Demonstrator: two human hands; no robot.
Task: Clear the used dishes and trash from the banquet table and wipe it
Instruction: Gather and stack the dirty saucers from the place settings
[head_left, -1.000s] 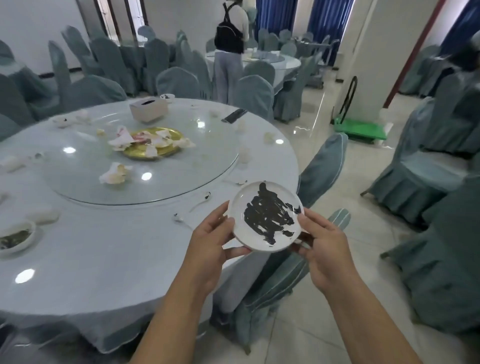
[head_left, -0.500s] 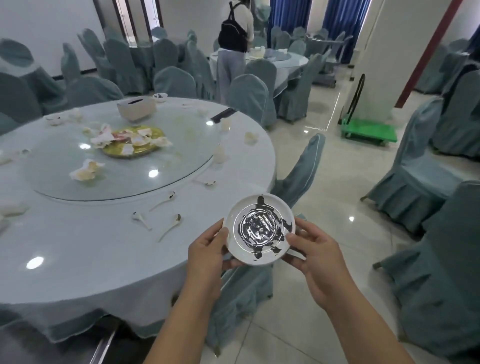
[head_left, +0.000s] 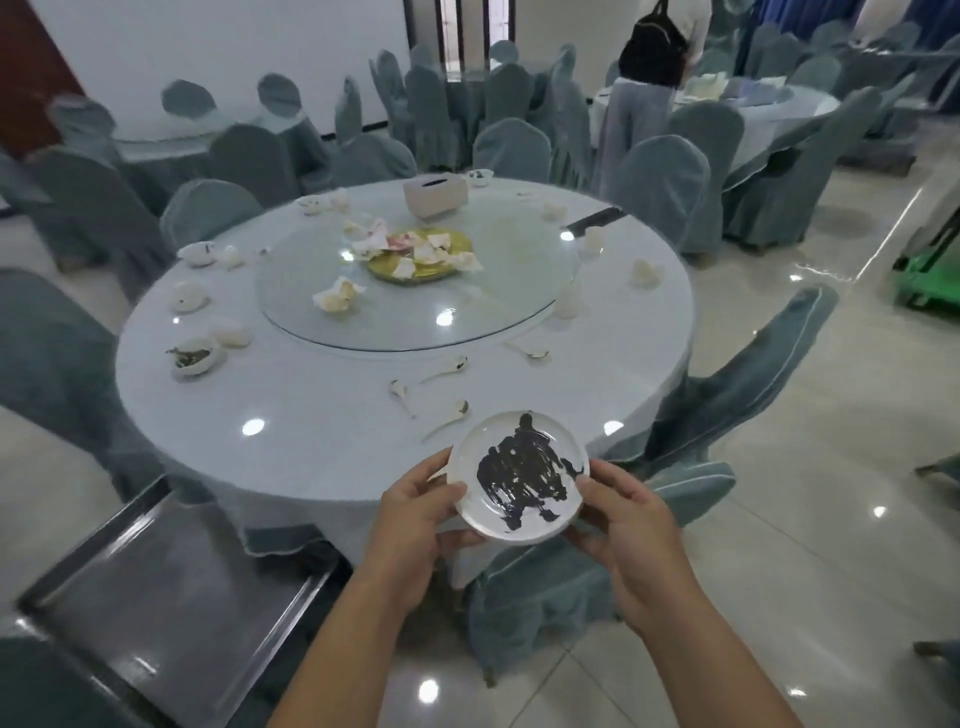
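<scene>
From the head camera, the round pale-blue banquet bench (head_left: 322, 415) fills the middle of the view, its near edge curving just behind the held dish. Covered grey-blue chairs (head_left: 748, 374) crowd its rim on the right and far side, and one stands directly under the hands. A dark metal cart tray (head_left: 171, 587) sits low at the left, touching or just short of the draped cloth; I cannot tell which. Open tiled floor (head_left: 779, 545) lies to the right.

The small round white ceramic plate (head_left: 478, 506) is smeared with a dark, glossy sauce across its centre. It is held in the air over the bench's near edge, tilted slightly towards the camera. The left hand (head_left: 415, 525) grips its left rim, thumb on top and fingers beneath. The right hand (head_left: 631, 525) grips the right rim the same way.

On the bench lie white ceramic spoons (head_left: 447, 366), small white bowls (head_left: 195, 356) and crumpled paper napkins (head_left: 337, 296). A gold-coloured plate (head_left: 447, 244) heaped with scraps sits on the glass turntable (head_left: 467, 312), and a pale tissue box (head_left: 435, 193) stands at the far side.

No writing is legible anywhere.
</scene>
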